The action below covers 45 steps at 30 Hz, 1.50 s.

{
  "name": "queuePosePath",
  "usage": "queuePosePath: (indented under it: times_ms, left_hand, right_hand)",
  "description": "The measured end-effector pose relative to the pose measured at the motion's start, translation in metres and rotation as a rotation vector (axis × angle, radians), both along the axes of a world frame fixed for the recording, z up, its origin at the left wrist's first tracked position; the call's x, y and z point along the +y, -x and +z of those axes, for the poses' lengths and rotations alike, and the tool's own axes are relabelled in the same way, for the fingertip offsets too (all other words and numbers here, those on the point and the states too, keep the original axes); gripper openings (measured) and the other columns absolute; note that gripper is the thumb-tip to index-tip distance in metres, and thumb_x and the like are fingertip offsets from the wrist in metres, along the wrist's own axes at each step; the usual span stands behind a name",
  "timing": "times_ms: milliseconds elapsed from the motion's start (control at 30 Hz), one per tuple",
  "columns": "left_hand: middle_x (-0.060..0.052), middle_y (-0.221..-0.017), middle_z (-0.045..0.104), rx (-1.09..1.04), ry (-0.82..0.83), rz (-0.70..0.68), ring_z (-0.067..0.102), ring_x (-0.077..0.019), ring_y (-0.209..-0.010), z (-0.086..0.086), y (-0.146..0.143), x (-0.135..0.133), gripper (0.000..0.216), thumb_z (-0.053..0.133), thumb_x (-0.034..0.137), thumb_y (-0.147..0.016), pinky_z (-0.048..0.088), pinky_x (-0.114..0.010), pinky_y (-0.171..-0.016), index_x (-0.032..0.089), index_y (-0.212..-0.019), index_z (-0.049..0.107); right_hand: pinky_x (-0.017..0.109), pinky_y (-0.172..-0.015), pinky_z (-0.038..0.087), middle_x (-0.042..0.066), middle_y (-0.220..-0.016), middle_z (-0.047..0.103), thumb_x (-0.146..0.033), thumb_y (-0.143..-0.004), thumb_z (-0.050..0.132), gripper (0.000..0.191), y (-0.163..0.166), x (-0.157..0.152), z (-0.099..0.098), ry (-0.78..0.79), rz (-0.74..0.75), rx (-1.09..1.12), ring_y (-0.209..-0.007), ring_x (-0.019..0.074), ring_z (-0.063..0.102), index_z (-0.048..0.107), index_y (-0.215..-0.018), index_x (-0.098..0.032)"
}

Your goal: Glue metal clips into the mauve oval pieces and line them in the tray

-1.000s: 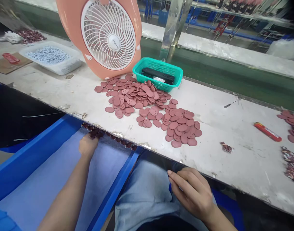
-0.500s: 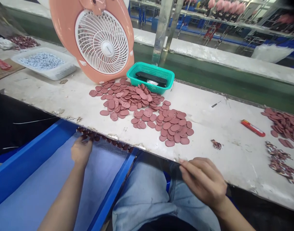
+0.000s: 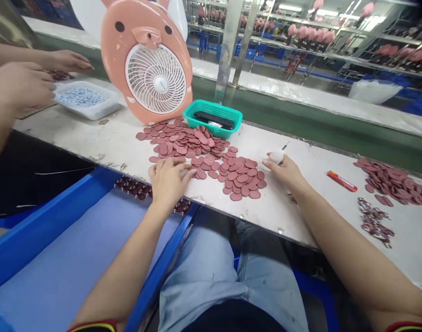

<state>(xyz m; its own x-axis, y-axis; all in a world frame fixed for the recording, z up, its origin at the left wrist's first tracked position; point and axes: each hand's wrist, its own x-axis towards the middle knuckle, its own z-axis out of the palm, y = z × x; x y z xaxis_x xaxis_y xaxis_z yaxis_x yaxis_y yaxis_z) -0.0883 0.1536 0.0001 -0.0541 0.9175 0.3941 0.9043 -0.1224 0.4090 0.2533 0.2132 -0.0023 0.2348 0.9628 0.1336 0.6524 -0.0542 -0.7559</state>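
My left hand [image 3: 169, 182] rests at the table's near edge with its fingers spread. Its fingertips reach the near side of a heap of flat, oval, reddish-brown pieces [image 3: 200, 138], some with small holes. My right hand [image 3: 285, 173] is above the table, right of a second cluster of these ovals [image 3: 243, 177]. Its thumb and fingers curl around a small whitish thing [image 3: 276, 157], too blurred to name. Just beyond those fingers lies a thin pointed tool with a dark handle [image 3: 285, 146]. Under my right forearm a small dark bit [image 3: 293, 198] partly shows.
A pink animal-shaped fan [image 3: 114, 69] and a green basket [image 3: 240, 121] holding a black object stand behind the ovals. To the right lie a red pen-like item [image 3: 342, 181] and more ovals [image 3: 397, 182]. Another person's hands [image 3: 20, 85] are at left. A blue drawer [image 3: 58, 221] is below.
My left hand has come up from the drawer's dark pieces to the ovals on the table. My right hand has moved from the table edge farther onto it. Another person's hands have appeared at left.
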Motion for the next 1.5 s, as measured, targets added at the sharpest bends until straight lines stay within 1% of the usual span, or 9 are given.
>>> queuePosePath:
  times_ms: [267,400,500,567,800,1000,1167,1333,1500]
  left_hand:
    - [-0.009,-0.103,0.073,-0.108,0.105,-0.012,0.059,-0.0344,-0.107,0.017,0.013,0.009,0.019,0.072,0.040,-0.080,0.037,-0.048,-0.094,0.023,-0.088,0.075]
    - [-0.004,-0.098,0.076,-0.314,0.024,0.000,0.066,-0.0241,-0.094,0.030,-0.001,-0.033,0.021,0.060,0.038,-0.090,0.046,-0.037,-0.088,0.022,-0.096,0.071]
    - [-0.004,-0.080,0.077,-0.932,0.105,-0.143,0.070,-0.0241,-0.081,0.032,-0.032,-0.091,0.010,0.070,0.033,-0.084,0.050,-0.035,-0.082,0.023,-0.084,0.073]
    - [-0.004,-0.076,0.076,-1.033,0.187,-0.197,0.069,-0.0229,-0.075,0.027,-0.052,-0.126,0.003,0.076,0.028,-0.079,0.051,-0.033,-0.076,0.025,-0.080,0.076]
    - [-0.003,-0.083,0.071,-1.484,0.253,-0.339,0.065,-0.0182,-0.077,-0.011,-0.079,-0.165,0.022,0.088,0.029,-0.067,0.054,-0.027,-0.070,0.029,-0.088,0.081]
    - [-0.005,-0.099,0.076,-1.713,0.248,-0.287,0.070,-0.0196,-0.086,-0.023,-0.077,-0.166,0.027,0.086,0.040,-0.068,0.055,-0.020,-0.057,0.030,-0.092,0.079]
    - [-0.002,-0.085,0.074,-1.901,0.327,-0.151,0.067,-0.0133,-0.070,-0.014,-0.071,-0.163,0.024,0.083,0.040,-0.073,0.053,-0.016,-0.047,0.026,-0.091,0.077]
    - [0.000,-0.083,0.070,-1.997,0.374,-0.118,0.064,-0.0117,-0.070,-0.011,-0.073,-0.160,0.037,0.085,0.049,-0.066,0.053,-0.014,-0.045,0.027,-0.095,0.077]
    - [0.001,-0.079,0.070,-1.995,0.439,-0.134,0.063,-0.0092,-0.066,-0.007,-0.077,-0.160,0.044,0.086,0.054,-0.060,0.052,-0.012,-0.044,0.028,-0.095,0.079]
  right_hand:
    - [0.042,-0.084,0.052,0.010,-0.104,0.071,-0.050,-0.076,0.071,0.039,0.019,-0.042,0.027,-0.181,0.060,0.095,-0.093,0.0266,0.066,0.064,-0.101,-0.020]
    - [0.035,-0.068,0.054,0.003,-0.083,0.066,-0.043,-0.078,0.073,0.031,0.052,-0.096,0.030,-0.287,0.111,0.317,-0.072,0.0191,0.064,0.058,-0.095,-0.021]
    - [0.027,-0.055,0.049,-0.001,-0.073,0.062,-0.039,-0.076,0.078,0.032,0.085,-0.142,0.021,-0.102,0.316,0.572,-0.059,0.0137,0.057,0.056,-0.092,-0.021]
    - [0.025,-0.053,0.049,0.000,-0.078,0.064,-0.036,-0.075,0.080,0.035,0.104,-0.169,0.011,0.034,0.424,0.743,-0.061,0.0127,0.058,0.055,-0.093,-0.020]
    - [0.013,-0.039,0.038,-0.005,-0.071,0.058,-0.037,-0.072,0.082,0.046,0.130,-0.216,-0.008,0.227,0.310,1.250,-0.047,0.0050,0.048,0.047,-0.097,-0.022]
    - [0.014,-0.032,0.035,-0.005,-0.064,0.057,-0.060,-0.086,0.058,0.047,0.103,-0.219,-0.008,0.408,0.377,1.130,-0.047,0.0112,0.050,0.039,-0.112,-0.026]
    - [0.021,-0.055,0.047,-0.002,-0.085,0.062,-0.036,-0.089,0.057,0.040,0.058,-0.228,-0.004,0.440,0.392,0.788,-0.069,0.0133,0.056,0.036,-0.122,-0.032]
    - [0.023,-0.051,0.044,0.004,-0.104,0.062,-0.037,-0.086,0.069,0.038,0.035,-0.232,0.016,0.221,0.378,0.629,-0.060,0.0094,0.050,0.059,-0.122,-0.030]
    - [0.021,-0.038,0.028,-0.002,-0.071,0.057,-0.054,-0.080,0.071,0.044,0.043,-0.236,0.021,-0.078,0.244,0.873,-0.042,0.0061,0.032,0.064,-0.116,-0.029]
